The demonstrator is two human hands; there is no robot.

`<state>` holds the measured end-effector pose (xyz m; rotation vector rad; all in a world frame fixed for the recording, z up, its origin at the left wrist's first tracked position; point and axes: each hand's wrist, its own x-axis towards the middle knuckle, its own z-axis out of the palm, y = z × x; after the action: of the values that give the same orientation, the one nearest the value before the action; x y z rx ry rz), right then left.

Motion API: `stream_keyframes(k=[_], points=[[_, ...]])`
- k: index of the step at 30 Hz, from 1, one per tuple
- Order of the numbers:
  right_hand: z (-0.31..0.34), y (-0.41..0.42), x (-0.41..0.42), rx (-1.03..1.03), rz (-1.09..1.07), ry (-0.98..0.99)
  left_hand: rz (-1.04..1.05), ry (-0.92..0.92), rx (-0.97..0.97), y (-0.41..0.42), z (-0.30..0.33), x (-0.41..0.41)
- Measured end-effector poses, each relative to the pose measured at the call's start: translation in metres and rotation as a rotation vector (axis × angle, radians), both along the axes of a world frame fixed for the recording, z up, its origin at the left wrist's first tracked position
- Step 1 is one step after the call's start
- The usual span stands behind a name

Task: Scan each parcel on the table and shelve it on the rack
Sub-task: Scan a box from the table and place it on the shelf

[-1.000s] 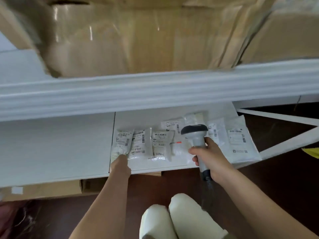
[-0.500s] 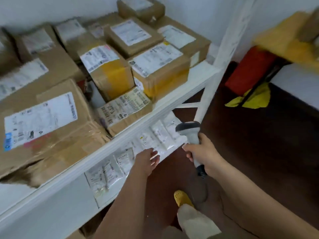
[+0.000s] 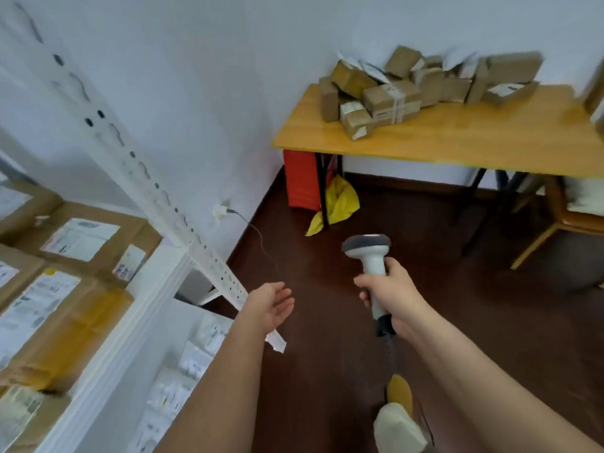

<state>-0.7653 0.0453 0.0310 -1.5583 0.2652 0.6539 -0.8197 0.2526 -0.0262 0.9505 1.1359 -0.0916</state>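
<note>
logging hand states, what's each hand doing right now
left hand: open, palm up, holding nothing
right hand: closed around the barcode scanner handle

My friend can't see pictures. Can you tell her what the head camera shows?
A right hand grips a barcode scanner while the empty left hand hangs open. A wooden table piled with cardboard parcels stands ahead; a white rack is left.

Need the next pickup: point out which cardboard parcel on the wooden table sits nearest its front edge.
The small brown cardboard parcel at the pile's lower left corner; the other parcels lie farther back toward the wall.
</note>
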Motion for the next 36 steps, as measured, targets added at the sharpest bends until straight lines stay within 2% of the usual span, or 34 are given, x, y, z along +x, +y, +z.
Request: stream_keyframes(k=[5,10,15,20,23,29,36], points=[[0.004,-0.047,0.115,0.045,-0.094,-0.042,-0.083,-0.05,0.053,-0.045,0.01,0.158],[0.021,-0.111,0.229,0.035,-0.255,-0.077,-0.236,-0.104,0.005,-0.117,0.023,0.295],[0.03,-0.153,0.314,0.011,-0.392,-0.094,-0.378,-0.1,-0.018,-0.16,0.03,0.394],[0.029,-0.182,0.4,0.002,-0.449,-0.055,-0.403,-0.04,0.075,-0.165,0.022,0.511],[0.032,-0.191,0.456,0.036,-0.503,-0.056,-0.436,-0.053,0.061,-0.173,0.02,0.581],[0.056,-0.208,0.567,0.046,-0.574,-0.137,-0.537,-0.067,0.065,-0.208,0.027,0.728],[0.044,-0.25,0.669,0.009,-0.686,-0.114,-0.738,-0.06,0.064,-0.269,0.015,0.839]])
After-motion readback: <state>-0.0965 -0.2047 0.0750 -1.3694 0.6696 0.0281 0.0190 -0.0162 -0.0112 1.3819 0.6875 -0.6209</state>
